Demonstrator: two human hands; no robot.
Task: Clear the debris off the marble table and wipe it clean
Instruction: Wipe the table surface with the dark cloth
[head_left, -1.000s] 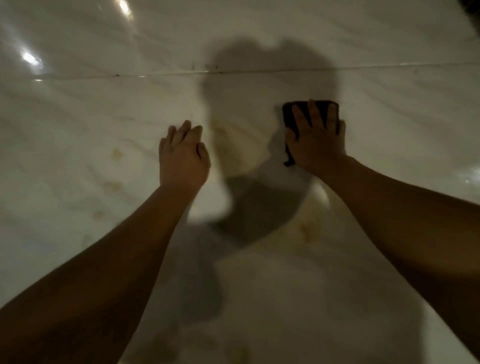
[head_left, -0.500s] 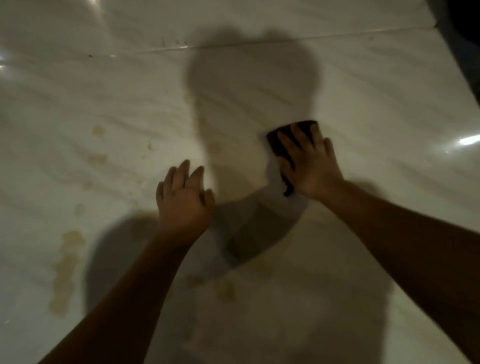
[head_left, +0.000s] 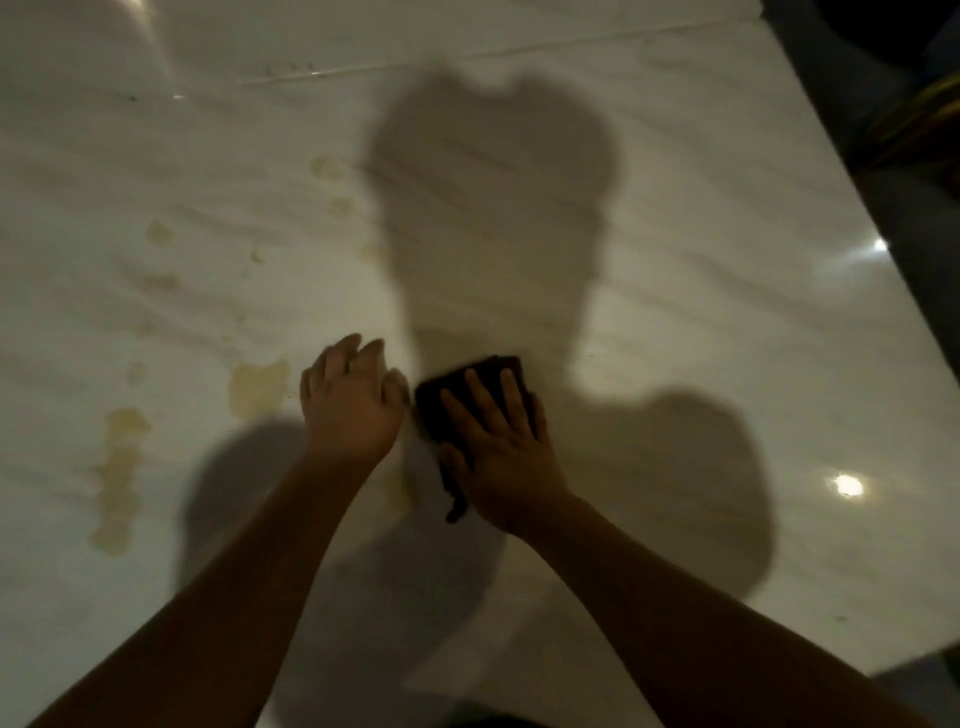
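The right hand (head_left: 501, 457) lies flat on a small dark folded cloth (head_left: 457, 405) and presses it down on the shiny white marble table (head_left: 701, 270). Its fingers are spread out straight over the cloth, not curled around it. A thin dark end of the cloth sticks out below the thumb.

The left hand (head_left: 350, 402) is just beside the cloth, on its left side. Its fingers are loose and lightly bent, and they hold nothing. I cannot tell if this hand touches the table.

To the left of the hands there are pale yellow stains (head_left: 258, 387) on the marble, some big, some small, running from near to far. The nearest big one is close to the left hand.

The table's right edge (head_left: 852, 197) slants across the top right corner, well apart from both hands. A thin seam line (head_left: 363, 70) crosses the far part of the table. Between the hands and that seam the marble is bare, with a big dark shadow (head_left: 493, 208) on it.
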